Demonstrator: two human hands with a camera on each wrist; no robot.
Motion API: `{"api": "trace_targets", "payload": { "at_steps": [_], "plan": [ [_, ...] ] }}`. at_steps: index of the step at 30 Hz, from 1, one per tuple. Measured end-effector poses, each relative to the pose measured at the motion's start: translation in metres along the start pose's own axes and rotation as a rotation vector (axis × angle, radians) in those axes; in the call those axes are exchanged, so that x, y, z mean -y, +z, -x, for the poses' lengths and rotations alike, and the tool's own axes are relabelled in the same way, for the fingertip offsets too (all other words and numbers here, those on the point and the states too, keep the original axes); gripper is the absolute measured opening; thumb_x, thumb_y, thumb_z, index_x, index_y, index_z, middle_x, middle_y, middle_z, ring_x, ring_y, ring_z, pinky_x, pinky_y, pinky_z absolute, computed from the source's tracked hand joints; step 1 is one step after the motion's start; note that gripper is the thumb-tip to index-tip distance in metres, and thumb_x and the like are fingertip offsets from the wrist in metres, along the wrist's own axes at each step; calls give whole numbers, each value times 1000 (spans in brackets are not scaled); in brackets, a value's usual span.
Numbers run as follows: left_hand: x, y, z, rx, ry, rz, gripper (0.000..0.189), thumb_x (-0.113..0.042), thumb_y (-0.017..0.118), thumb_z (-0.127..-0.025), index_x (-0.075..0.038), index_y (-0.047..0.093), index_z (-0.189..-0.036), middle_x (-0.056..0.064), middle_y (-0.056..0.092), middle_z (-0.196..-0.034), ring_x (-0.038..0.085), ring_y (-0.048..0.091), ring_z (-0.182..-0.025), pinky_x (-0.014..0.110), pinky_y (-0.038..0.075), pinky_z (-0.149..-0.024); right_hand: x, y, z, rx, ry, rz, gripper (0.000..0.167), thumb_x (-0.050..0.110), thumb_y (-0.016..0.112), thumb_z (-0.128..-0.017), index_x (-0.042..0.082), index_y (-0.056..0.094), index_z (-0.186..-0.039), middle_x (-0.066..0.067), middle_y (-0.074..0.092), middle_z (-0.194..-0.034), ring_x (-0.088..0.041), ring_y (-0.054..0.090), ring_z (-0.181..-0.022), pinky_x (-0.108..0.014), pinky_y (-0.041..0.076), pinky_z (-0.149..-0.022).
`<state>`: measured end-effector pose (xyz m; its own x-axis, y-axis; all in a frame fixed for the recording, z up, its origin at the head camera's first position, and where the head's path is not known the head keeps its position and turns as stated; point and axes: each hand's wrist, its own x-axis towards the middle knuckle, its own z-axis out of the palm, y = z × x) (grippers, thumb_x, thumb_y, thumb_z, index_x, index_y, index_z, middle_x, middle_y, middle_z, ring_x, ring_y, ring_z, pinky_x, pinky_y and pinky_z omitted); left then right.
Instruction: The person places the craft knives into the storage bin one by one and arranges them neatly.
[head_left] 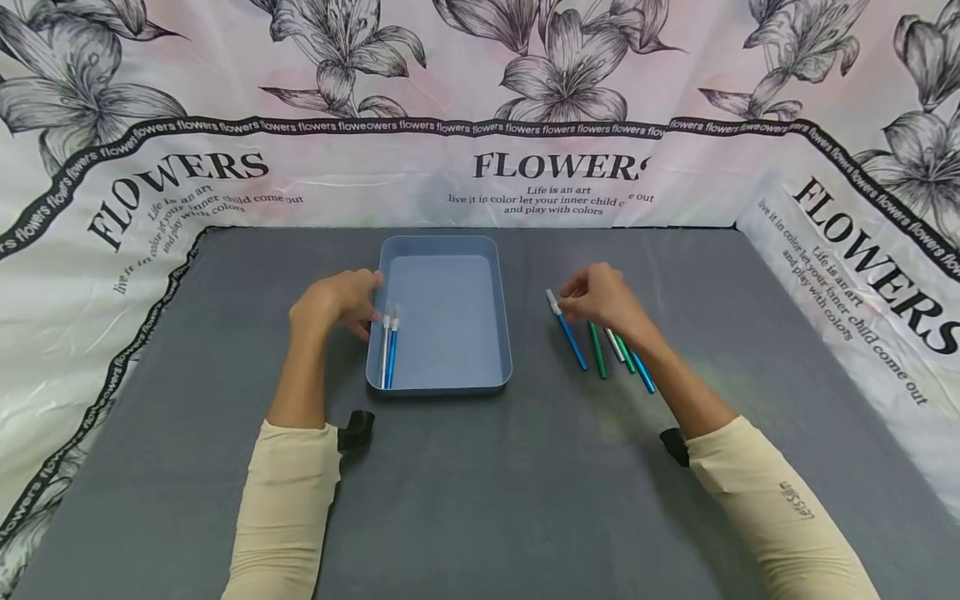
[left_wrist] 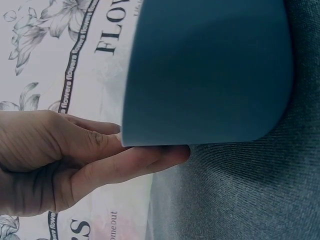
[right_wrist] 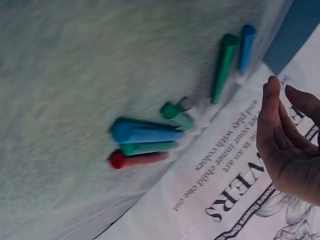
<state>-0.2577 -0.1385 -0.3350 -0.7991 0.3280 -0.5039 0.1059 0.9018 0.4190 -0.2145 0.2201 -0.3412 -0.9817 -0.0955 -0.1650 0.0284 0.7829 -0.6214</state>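
right hand point(head_left: 600, 302) hovers with loose fingers over the white-capped blue felt pen point(head_left: 567, 331), nothing pinched yet, left hand point(head_left: 339, 302) relaxed at the shallow blue plastic tray point(head_left: 447, 383), so best pinch mid-barrel and lift clear of the neighbouring green pen point(head_left: 596, 350).

a grey cloth-covered tabletop point(head_left: 525, 483) carries everything here. near its middle, toward the far edge, sits a shallow blue tray point(head_left: 447, 379) with rounded corners. to the right of the tray, a small bunch of pens point(head_left: 609, 346) lies directly on the cloth, blue and green ones side by side, roughly parallel and angled; the right wrist view also shows a red one point(right_wrist: 137, 159) among them.
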Motion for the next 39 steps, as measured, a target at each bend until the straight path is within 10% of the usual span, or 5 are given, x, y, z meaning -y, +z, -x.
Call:
{"api": "trace_targets", "payload": {
  "at_steps": [13,39],
  "plan": [
    [0,-2,0,10,1,12,46,-2,62,-103,4,45,-145,28,73,-119,27,74,-103,43,63,-92,-10,0,-2,16,51,195,17,14,70,-98,-1,79,-98,-13,78,-79,-32,73,-82,-46,57,-79],
    [0,-1,0,12,-44,83,75,-2,59,-105,1,17,-166,31,67,-133,30,76,-109,44,61,-96,-8,5,-8,69,96,142,18,13,72,-98,-2,78,-104,-18,79,-89,-25,77,-76,-41,65,-73]
  ]
}}
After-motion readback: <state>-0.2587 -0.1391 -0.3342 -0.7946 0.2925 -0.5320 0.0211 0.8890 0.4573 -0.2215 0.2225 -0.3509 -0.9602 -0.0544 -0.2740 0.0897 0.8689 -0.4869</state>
